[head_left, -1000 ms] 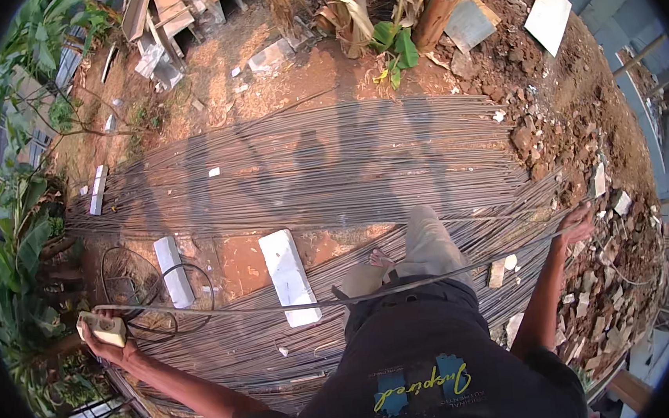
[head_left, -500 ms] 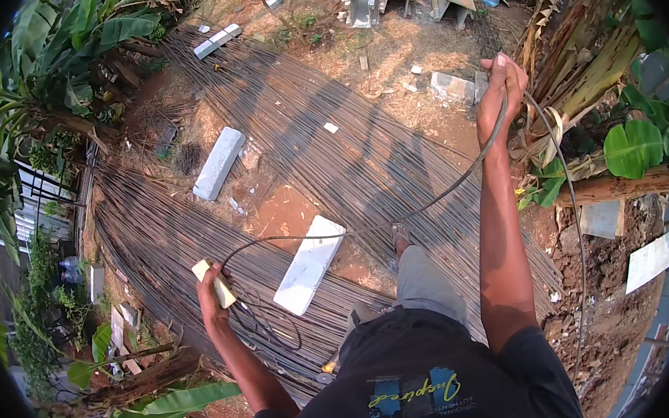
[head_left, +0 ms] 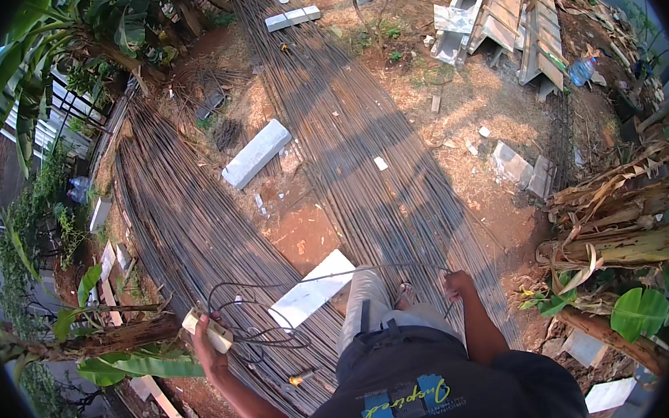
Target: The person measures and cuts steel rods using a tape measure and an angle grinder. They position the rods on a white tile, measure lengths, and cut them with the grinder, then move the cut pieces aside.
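Observation:
My left hand [head_left: 207, 346] is closed around a pale, cream-coloured block [head_left: 218, 338], out to the left above the steel bars. Loops of thin dark cable [head_left: 279, 301] hang beside the block; how they join it, I cannot make out. From there the cable runs right across my front, past my legs, to my right hand [head_left: 458, 284]. That hand is closed on the cable, low and near my right side. Below the loops, a tool with a yellow part [head_left: 301, 377] lies on the bars.
Long steel bars [head_left: 184, 197] spread over the ground in two bundles. A white slab [head_left: 313, 291] and a grey concrete block [head_left: 258, 154] lie among them. Concrete troughs [head_left: 504, 15] stand far right. Banana plants [head_left: 628, 249] edge both sides.
My right hand has come down from high on the right to near my side, drawing the cable in. More cable loops hang by my left hand. The view has shifted.

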{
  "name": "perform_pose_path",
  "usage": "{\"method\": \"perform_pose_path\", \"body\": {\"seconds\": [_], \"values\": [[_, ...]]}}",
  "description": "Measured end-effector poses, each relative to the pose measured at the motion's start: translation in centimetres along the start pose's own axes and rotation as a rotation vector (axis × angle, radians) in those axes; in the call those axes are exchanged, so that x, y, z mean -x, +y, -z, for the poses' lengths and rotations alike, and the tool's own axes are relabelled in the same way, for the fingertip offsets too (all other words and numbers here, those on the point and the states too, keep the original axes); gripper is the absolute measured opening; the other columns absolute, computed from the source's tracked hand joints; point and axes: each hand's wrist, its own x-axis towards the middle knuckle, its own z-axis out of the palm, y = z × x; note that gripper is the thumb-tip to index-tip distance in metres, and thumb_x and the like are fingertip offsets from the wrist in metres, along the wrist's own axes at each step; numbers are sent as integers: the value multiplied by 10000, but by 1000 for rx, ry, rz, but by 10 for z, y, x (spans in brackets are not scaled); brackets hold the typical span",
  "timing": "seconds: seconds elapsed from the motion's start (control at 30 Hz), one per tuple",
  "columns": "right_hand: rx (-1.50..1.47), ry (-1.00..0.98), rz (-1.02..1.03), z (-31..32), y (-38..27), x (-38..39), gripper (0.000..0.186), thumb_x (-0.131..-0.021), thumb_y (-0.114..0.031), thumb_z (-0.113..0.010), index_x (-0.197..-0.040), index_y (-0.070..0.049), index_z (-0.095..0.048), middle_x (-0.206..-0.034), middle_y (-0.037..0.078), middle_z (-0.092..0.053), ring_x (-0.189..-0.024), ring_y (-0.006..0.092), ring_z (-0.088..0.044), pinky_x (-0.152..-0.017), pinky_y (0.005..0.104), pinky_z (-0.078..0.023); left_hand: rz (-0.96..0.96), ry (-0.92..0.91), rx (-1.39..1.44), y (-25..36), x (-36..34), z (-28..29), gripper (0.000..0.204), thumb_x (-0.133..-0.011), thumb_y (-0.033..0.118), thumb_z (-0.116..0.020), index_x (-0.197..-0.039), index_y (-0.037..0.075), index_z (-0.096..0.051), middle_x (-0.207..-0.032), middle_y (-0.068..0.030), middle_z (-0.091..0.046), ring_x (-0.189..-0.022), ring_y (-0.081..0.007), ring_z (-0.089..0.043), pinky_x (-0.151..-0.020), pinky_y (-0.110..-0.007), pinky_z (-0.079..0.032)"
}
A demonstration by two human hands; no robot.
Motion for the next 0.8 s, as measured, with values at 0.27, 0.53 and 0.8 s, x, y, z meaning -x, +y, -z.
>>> {"method": "perform_pose_path", "body": {"seconds": [0.27, 0.53, 0.8], "values": [[804, 263, 406, -6, -136, -3, 460, -874, -544, -714, -776, -107, -817, -861, 126, -792, -779, 253, -763, -791, 384, -574, -68, -142, -332, 31, -139, -167, 410, -917, 246, -729, -1210, 13, -563, -1011, -144, -754, -793, -197, -711, -667, -336, -561], [-218, -80, 605, -51, -496, -4, 286, -837, -284, -862, -810, -73, -670, -638, 1, -570, -554, 106, -547, -525, 284, -462, -144, -467, -389, 96, -366, -431, 470, -860, 157, -786, -1246, -16, -583, -1049, -128, -738, -968, -230, -723, -891, -368, -567], [-242, 20, 697, -81, -743, -14, 413, -872, -233, -818, -654, -140, -480, -599, -41, -452, -506, 75, -446, -470, 272, -385, -366, -593, -65, 219, -584, -561, 528, -806, 281, -762, -1193, -46, -613, -1039, -190, -706, -939, -286, -731, -847, -419, -599]]}}
